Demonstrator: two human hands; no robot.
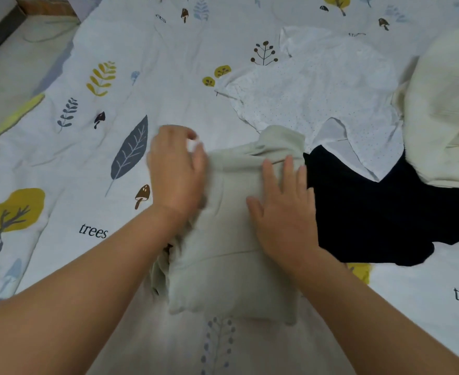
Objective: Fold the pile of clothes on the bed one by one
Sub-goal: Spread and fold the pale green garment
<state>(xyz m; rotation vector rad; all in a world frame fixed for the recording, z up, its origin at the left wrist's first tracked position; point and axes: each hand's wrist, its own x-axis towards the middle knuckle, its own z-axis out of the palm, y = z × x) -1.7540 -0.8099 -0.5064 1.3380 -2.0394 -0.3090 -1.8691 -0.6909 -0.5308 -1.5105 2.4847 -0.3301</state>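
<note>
A pale sage-green garment [228,269] lies folded into a narrow block on the bed in front of me. My right hand [283,209] presses flat on its right side with fingers spread straight. At the garment's upper left edge is my left hand [175,169], blurred, its fingers curved over the cloth; whether it grips the fabric is unclear. To the right lie a dark navy garment [385,212], a white dotted garment [323,90] and a cream garment [447,104], all unfolded.
The bed is covered by a white sheet [114,50] printed with leaves, trees and mushrooms. Its left edge drops to a pale floor [11,66] at the upper left. Bare sheet stretches to the left of the green garment.
</note>
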